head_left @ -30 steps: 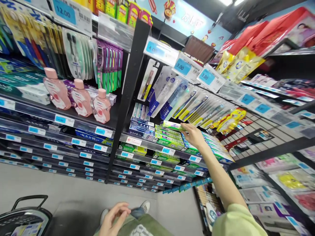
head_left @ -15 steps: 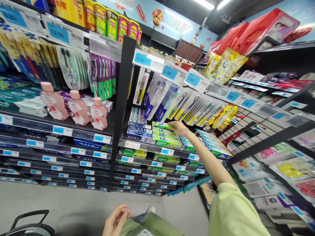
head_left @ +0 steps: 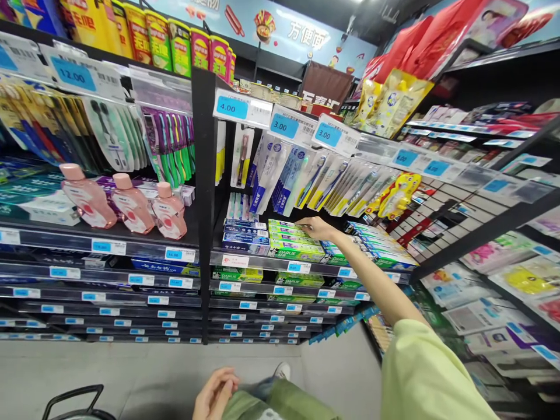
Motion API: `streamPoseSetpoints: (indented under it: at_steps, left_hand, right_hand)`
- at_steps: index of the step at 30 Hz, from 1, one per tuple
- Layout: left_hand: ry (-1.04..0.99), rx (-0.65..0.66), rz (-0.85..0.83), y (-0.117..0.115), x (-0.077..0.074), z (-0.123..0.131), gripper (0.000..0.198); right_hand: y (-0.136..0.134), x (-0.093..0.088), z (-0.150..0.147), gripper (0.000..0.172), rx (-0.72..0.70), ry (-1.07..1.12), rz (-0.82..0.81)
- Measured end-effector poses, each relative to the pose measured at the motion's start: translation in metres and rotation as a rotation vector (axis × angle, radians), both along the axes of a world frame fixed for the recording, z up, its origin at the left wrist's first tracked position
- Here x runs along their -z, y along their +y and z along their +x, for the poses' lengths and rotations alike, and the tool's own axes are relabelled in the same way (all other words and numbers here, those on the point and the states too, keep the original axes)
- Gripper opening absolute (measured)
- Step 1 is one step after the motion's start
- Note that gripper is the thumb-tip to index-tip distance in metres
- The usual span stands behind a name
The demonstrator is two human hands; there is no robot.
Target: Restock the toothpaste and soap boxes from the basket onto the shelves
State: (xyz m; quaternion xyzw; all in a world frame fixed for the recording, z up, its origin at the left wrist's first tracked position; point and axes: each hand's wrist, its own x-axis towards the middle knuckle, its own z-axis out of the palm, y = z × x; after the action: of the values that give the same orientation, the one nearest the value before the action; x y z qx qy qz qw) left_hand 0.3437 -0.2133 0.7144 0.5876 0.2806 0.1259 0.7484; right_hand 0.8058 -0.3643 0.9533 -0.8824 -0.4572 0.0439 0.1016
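Right hand at green boxes

From here I see it bent over the stack's top on the shelf, below toothbrushes; whether it grips, I can't tell. The left hand, low down, is loosely half-open.

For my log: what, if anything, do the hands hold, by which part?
Right hand is at the right end of a green box; grip can't be told. Left hand holds nothing.

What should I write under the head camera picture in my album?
Right hand at the green Darlie boxes on a store shelf, with toothbrushes hanging above.
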Motion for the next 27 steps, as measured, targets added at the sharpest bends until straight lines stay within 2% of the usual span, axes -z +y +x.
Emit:
streamPoseSetpoints:
  at_steps: [3, 7, 9, 12, 15, 18, 20, 23, 27]
  left_hand:
    - [-0.008, 0.070, 0.004, 0.002, -0.002, 0.004, 0.057]
    - [-0.022, -0.021, 0.020, -0.004, -0.009, 0.008, 0.054]
    - [-0.026, -0.041, 0.011, -0.007, -0.011, 0.009, 0.054]
    - [-0.037, -0.042, -0.018, -0.006, -0.010, 0.007, 0.053]
    - [-0.038, -0.018, -0.041, 0.002, -0.004, 0.002, 0.050]
    - [-0.006, 0.064, -0.046, 0.016, 0.002, -0.003, 0.051]
    - [0.013, 0.112, -0.037, 0.027, 0.002, -0.006, 0.051]
    - [0.007, 0.102, -0.033, 0.039, -0.005, -0.009, 0.047]
    - [-0.048, 0.032, -0.016, 0.042, -0.017, -0.019, 0.030]
  right_hand:
    - [0.000, 0.001, 0.000, 0.044, 0.008, 0.007, 0.007]
    - [0.001, -0.001, 0.000, 0.041, 0.020, 0.024, -0.009]
    - [-0.001, -0.003, -0.005, 0.041, 0.025, -0.008, 0.036]
    - [-0.009, -0.004, -0.032, 0.036, 0.011, -0.149, 0.279]
    - [-0.018, 0.004, -0.083, 0.025, 0.096, -0.303, 0.604]
    - [-0.013, 0.025, -0.151, 0.014, 0.178, -0.316, 0.823]
    - [0.003, 0.046, -0.195, 0.018, 0.063, -0.160, 0.840]
    - [0.037, 0.085, -0.254, 0.030, -0.243, 0.168, 0.693]
    - [0.079, 0.142, -0.321, 0.050, -0.542, 0.522, 0.332]
